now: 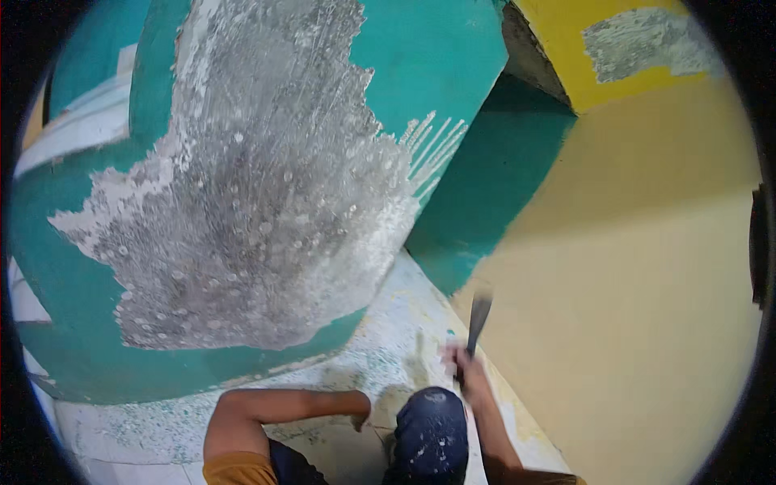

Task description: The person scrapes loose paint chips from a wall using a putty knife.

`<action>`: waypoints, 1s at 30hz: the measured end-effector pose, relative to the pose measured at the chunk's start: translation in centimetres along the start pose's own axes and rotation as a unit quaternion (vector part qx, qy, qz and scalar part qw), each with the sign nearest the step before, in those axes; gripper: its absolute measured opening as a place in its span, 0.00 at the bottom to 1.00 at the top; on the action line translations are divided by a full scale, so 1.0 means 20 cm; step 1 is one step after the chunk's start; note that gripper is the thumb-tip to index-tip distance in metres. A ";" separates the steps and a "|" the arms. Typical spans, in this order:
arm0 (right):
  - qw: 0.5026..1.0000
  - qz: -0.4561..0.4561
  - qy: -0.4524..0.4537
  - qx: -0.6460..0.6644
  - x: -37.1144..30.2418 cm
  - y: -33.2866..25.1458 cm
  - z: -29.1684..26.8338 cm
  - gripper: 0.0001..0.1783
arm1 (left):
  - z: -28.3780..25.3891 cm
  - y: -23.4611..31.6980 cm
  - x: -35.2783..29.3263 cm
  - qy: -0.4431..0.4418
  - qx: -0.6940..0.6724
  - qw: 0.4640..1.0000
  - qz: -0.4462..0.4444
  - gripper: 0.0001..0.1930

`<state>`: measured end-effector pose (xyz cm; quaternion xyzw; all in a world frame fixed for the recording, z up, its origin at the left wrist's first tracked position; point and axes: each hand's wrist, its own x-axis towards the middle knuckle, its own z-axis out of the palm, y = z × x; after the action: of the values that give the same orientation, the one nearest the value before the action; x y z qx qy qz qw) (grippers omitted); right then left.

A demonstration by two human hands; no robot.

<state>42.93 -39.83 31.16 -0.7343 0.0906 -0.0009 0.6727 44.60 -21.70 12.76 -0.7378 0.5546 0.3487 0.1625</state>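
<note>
In my right hand is a scraper, its dark blade pointing up and flaring toward the tip. The hand is slightly blurred and closed around the handle. It is beside the foot of the cream wall. My left hand hangs bent at the wrist beside my knee, nearest the floor; its fingers are mostly hidden. In front stands a green painted wall. A large grey patch of bare, scraped plaster covers much of it, with ragged edges and several thin scratch lines on its right.
Paint flakes and white dust litter the tiled floor. A dark green recessed face joins the cream wall at right. Above it, a yellow section has a bare grey patch. White slanted shapes show at far left.
</note>
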 end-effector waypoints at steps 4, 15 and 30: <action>0.931 -0.365 0.006 -0.030 -0.05 -1.09 0.52 0.19 | -0.12 0.07 -0.23 -0.015 -0.095 0.995 0.025 0.29; 0.803 -0.596 0.015 -0.029 0.04 -1.57 0.87 0.18 | 0.01 -0.04 -0.23 0.139 -0.131 0.981 -0.016 0.32; 0.830 -0.507 0.154 -0.172 -0.27 -0.91 0.95 0.15 | 0.12 0.05 -0.59 0.050 -0.214 0.972 -0.085 0.33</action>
<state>42.30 -19.01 47.93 -0.7711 -0.1937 -0.4393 0.4181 41.29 -12.26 19.36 -0.8167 0.4096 0.4065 0.0021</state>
